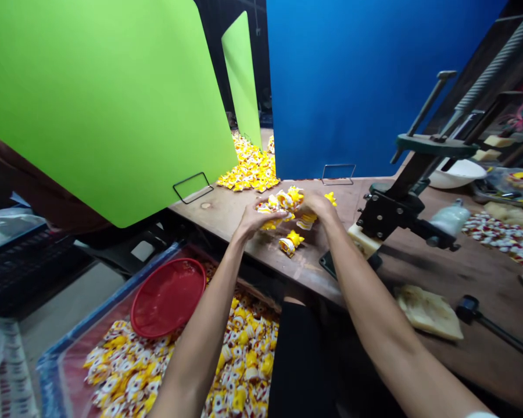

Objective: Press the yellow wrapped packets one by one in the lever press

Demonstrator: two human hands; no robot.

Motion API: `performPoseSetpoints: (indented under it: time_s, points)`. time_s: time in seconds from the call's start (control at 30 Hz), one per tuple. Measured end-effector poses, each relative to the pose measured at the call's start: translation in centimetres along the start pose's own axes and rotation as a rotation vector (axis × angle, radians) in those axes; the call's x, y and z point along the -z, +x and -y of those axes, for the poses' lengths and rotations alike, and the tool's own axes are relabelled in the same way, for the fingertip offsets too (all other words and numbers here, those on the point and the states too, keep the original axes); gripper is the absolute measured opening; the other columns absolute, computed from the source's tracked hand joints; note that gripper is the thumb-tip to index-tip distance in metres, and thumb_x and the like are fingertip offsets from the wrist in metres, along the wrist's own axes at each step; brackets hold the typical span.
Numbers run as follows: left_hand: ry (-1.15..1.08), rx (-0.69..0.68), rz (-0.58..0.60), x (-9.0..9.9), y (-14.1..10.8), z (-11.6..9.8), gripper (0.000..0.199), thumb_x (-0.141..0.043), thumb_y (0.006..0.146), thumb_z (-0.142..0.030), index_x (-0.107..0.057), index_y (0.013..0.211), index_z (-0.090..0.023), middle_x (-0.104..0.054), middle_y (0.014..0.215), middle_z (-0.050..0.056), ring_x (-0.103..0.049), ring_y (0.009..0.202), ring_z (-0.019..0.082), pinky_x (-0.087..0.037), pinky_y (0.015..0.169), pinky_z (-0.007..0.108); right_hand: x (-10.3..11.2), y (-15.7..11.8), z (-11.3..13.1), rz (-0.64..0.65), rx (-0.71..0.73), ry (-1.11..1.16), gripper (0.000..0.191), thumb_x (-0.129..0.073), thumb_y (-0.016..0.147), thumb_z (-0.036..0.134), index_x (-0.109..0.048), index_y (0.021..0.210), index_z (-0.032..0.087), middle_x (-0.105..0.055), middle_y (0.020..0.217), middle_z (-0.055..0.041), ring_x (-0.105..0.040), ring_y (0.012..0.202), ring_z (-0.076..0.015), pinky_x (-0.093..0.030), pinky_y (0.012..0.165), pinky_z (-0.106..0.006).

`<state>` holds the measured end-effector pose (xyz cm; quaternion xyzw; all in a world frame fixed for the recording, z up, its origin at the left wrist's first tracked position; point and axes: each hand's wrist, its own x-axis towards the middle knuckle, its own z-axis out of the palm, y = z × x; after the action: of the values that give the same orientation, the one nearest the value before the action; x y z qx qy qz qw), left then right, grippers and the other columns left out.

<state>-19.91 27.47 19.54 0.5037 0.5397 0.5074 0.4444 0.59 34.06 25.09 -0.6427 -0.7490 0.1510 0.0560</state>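
Note:
Several small yellow-and-white plastic toy pieces [286, 199] are gathered between my two hands above the wooden tabletop. My left hand [256, 218] cups them from the left, its thumb lying across the front. On the other side my right hand [314, 204] curls round them, with its fingertips partly hidden behind the pieces. One loose toy piece [291, 242] lies on the table just below my hands. Another yellow piece [330, 198] shows past my right hand.
A green panel [113, 104] and a blue panel [366, 87] stand behind, with a toy-piece heap [253, 168] between them. At right is a hand press [383, 215], near a yellowish block [429, 310]. Below left, a piece-filled bin [65, 360] holds a red basin [169, 299].

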Motion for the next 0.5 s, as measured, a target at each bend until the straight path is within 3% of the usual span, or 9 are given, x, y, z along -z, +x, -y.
performPoseSetpoints:
  time_s: [0.13, 0.27, 0.37, 0.5]
  points:
    - [-0.081, -0.072, -0.089, 1.0, -2.2, -2.8, 0.103, -0.109, 0.051, -0.039, -0.069, 0.142, -0.015, -0.079, 0.122, 0.011, -0.079, 0.105, 0.027, -0.064, 0.103, 0.049, 3.0, -2.6, 1.9, -0.029, 0.084, -0.004, 0.085, -0.094, 0.077, 0.034, -0.063, 0.155, 0.028, -0.069, 0.142, -0.0137, -0.074, 0.116, -0.0284, -0.061, 0.097, -0.035]
    - [-0.117, -0.146, -0.167, 4.7, -8.2, -3.7, 0.104, -0.108, 0.055, -0.037, -0.065, 0.147, -0.018, -0.079, 0.124, 0.011, -0.079, 0.107, 0.028, -0.064, 0.103, 0.048, 3.6, -7.1, 6.4, -0.115, 0.237, 0.001, 0.084, -0.093, 0.080, 0.033, -0.060, 0.157, 0.027, -0.058, 0.141, -0.0160, -0.071, 0.117, -0.0302, -0.059, 0.101, -0.040]
    - [0.017, -0.172, -0.372, 8.5, -15.6, -2.2, 0.097, -0.107, 0.056, -0.036, -0.069, 0.144, -0.022, -0.074, 0.133, 0.011, -0.077, 0.116, 0.030, -0.062, 0.108, 0.048, 0.8, -11.7, 10.3, -0.079, 0.389, 0.051, 0.070, -0.086, 0.088, 0.034, -0.063, 0.153, 0.028, -0.055, 0.137, -0.0149, -0.071, 0.112, -0.0294, -0.059, 0.101, -0.043]
    - [0.114, -0.074, -0.583, 12.5, -28.3, 2.8, 0.092, -0.106, 0.060, -0.037, -0.071, 0.144, -0.027, -0.070, 0.139, 0.011, -0.073, 0.123, 0.032, -0.060, 0.111, 0.049, -7.5, -18.5, 14.6, 0.050, 0.580, 0.110, 0.058, -0.077, 0.094, 0.031, -0.064, 0.151, 0.032, -0.052, 0.139, -0.0150, -0.067, 0.121, -0.0335, -0.057, 0.102, -0.044]
